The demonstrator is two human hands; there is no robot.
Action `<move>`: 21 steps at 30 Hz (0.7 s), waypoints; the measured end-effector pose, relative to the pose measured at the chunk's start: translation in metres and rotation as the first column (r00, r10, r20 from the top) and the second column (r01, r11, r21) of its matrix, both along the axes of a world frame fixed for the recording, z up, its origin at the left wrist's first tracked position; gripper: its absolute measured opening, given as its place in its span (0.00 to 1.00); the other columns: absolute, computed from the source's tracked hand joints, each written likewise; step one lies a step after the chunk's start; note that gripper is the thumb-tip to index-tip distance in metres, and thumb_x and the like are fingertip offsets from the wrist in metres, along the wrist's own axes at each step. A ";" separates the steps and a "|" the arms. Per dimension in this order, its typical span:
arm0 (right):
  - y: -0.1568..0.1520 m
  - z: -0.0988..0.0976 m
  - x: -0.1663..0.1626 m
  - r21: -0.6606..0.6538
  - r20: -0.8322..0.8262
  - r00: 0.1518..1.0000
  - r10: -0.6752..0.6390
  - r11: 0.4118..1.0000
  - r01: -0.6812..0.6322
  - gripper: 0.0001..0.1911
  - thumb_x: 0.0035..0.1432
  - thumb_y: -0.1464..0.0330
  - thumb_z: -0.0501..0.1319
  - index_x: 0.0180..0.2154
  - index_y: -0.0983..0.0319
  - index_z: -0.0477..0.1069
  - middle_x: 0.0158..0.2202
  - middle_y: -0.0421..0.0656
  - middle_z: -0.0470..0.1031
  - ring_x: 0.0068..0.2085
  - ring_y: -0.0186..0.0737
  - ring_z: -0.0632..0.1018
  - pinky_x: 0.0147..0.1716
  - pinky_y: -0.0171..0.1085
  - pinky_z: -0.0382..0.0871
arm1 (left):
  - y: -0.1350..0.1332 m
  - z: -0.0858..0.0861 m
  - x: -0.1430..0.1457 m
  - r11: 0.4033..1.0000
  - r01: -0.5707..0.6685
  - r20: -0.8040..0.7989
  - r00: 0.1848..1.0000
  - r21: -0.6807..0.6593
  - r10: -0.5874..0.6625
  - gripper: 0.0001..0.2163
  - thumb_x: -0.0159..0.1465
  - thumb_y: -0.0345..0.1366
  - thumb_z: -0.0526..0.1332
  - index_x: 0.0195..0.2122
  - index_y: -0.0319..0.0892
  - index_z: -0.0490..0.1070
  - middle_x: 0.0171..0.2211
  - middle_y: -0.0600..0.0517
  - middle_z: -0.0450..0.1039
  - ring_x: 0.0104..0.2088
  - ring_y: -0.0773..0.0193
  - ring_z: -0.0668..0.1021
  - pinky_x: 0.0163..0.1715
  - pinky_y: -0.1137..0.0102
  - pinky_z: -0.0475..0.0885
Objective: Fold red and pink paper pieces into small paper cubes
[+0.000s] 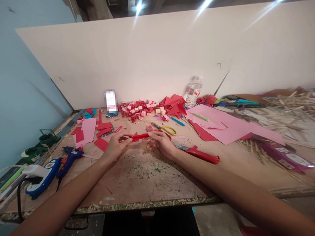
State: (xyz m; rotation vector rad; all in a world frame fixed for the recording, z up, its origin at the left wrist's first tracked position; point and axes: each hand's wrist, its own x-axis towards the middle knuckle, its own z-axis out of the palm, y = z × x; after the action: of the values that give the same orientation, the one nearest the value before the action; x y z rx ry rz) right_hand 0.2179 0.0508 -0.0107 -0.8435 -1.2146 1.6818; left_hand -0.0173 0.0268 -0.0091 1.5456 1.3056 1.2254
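Note:
A narrow strip of red paper, apparently folded, is stretched between my two hands above the table. My left hand pinches its left end between thumb and fingers. Its right end is in the fingers of my right hand, which partly cover it. Just beyond the strip sits a small pink-and-red paper box. Yellow-handled scissors lie past my right hand, and a red-handled cutter or scissors lies beside my right wrist, its blade partly hidden.
A heap of small paper boxes lies near the white board. Pink sheets and a water bottle are to the right. A blue glue gun and power strip are on the left. A phone stands at the back.

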 end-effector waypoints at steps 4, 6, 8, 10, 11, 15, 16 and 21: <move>-0.001 0.001 0.001 0.003 0.011 1.000 0.008 1.000 -0.008 0.14 0.55 0.64 0.73 0.42 0.65 0.82 0.31 0.48 0.83 0.25 0.38 0.81 0.24 0.33 0.75 | 0.000 -0.002 0.000 1.000 -0.011 -0.029 0.999 0.021 0.012 0.13 0.59 0.42 0.69 0.42 0.42 0.82 0.43 0.45 0.83 0.39 0.55 0.83 0.37 0.67 0.76; -0.001 0.001 0.002 0.008 0.016 1.000 0.009 1.000 -0.009 0.16 0.53 0.66 0.74 0.44 0.65 0.83 0.30 0.47 0.83 0.26 0.39 0.82 0.25 0.33 0.75 | 0.001 -0.003 -0.001 1.000 -0.011 -0.036 0.999 0.026 0.012 0.13 0.61 0.42 0.68 0.43 0.42 0.82 0.43 0.46 0.83 0.39 0.55 0.83 0.38 0.66 0.76; -0.002 0.001 0.001 0.017 0.019 1.000 0.008 1.000 -0.008 0.17 0.52 0.66 0.75 0.44 0.65 0.83 0.34 0.48 0.84 0.26 0.38 0.82 0.25 0.33 0.75 | 0.002 -0.005 -0.002 1.000 -0.005 -0.043 0.999 0.029 0.007 0.12 0.62 0.42 0.67 0.43 0.42 0.82 0.41 0.47 0.83 0.37 0.56 0.83 0.39 0.66 0.76; -0.002 0.000 0.001 0.027 0.022 1.000 0.010 1.000 -0.010 0.18 0.51 0.65 0.75 0.44 0.65 0.83 0.38 0.49 0.85 0.26 0.36 0.81 0.24 0.32 0.74 | 0.003 -0.006 -0.004 0.999 -0.002 -0.055 0.998 0.036 0.004 0.12 0.63 0.43 0.66 0.42 0.42 0.82 0.37 0.48 0.83 0.34 0.56 0.82 0.38 0.65 0.77; -0.002 0.000 0.001 0.030 0.025 1.000 0.010 0.999 -0.011 0.18 0.51 0.65 0.75 0.44 0.65 0.83 0.39 0.50 0.85 0.26 0.36 0.81 0.24 0.32 0.74 | 0.004 -0.007 -0.004 0.999 -0.001 -0.063 0.998 0.042 0.004 0.11 0.63 0.43 0.66 0.40 0.42 0.82 0.36 0.49 0.83 0.34 0.56 0.82 0.37 0.64 0.77; 0.000 0.001 0.000 0.024 0.076 0.997 0.031 0.999 -0.033 0.15 0.48 0.69 0.75 0.40 0.66 0.84 0.33 0.49 0.85 0.25 0.37 0.81 0.24 0.32 0.75 | 0.006 -0.008 -0.005 0.997 -0.001 -0.088 0.996 0.076 0.007 0.10 0.63 0.41 0.65 0.38 0.42 0.82 0.37 0.48 0.84 0.39 0.53 0.83 0.41 0.63 0.76; 0.001 0.002 -0.002 0.016 0.102 0.994 0.048 0.999 -0.050 0.14 0.48 0.70 0.75 0.39 0.66 0.84 0.31 0.49 0.85 0.25 0.38 0.82 0.24 0.32 0.75 | 0.006 -0.008 -0.004 0.997 0.003 -0.091 0.996 0.082 0.005 0.10 0.63 0.41 0.65 0.38 0.42 0.82 0.37 0.48 0.84 0.39 0.53 0.83 0.42 0.63 0.76; 0.002 0.007 -0.009 -0.010 0.204 0.973 0.103 0.995 -0.104 0.09 0.51 0.69 0.75 0.33 0.68 0.83 0.25 0.51 0.83 0.27 0.43 0.84 0.23 0.30 0.73 | 0.002 -0.008 -0.002 0.994 0.035 -0.081 0.996 0.100 -0.027 0.15 0.64 0.41 0.65 0.51 0.42 0.77 0.35 0.50 0.81 0.38 0.57 0.82 0.41 0.66 0.75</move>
State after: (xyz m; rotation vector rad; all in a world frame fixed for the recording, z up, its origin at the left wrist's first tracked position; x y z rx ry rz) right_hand 0.2088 0.0532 -0.0038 -0.9866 -1.4199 1.7090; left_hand -0.0192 0.0289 -0.0173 1.6953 1.2819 1.2383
